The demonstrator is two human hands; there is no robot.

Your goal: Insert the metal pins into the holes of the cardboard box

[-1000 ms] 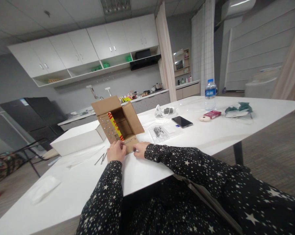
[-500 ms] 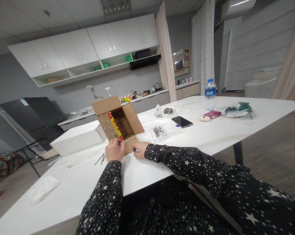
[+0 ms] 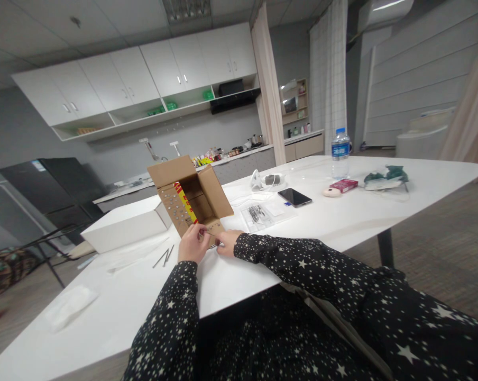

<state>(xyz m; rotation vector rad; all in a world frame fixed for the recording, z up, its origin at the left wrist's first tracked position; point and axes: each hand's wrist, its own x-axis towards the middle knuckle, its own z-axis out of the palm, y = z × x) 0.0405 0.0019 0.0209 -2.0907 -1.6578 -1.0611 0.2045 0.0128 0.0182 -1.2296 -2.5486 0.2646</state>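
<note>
While the left hand (image 3: 192, 244) pinches something small at the near flap of the cardboard box (image 3: 191, 200), fingers drawn close together, the right hand (image 3: 226, 242) rests on the tabletop (image 3: 342, 217) beside it, fingers curled on a thin metal piece, too small to name; best to keep the flap pressed flat and steady so the pinch stays exact. Box sits centre frame, open toward the viewer, brown, flaps splayed, a red-and-yellow strip inside, rows of small silvery dots on its left flap. White box (image 3: 123, 225) just left of it; loose nails (image 3: 163, 257) lie near the left hand
</note>
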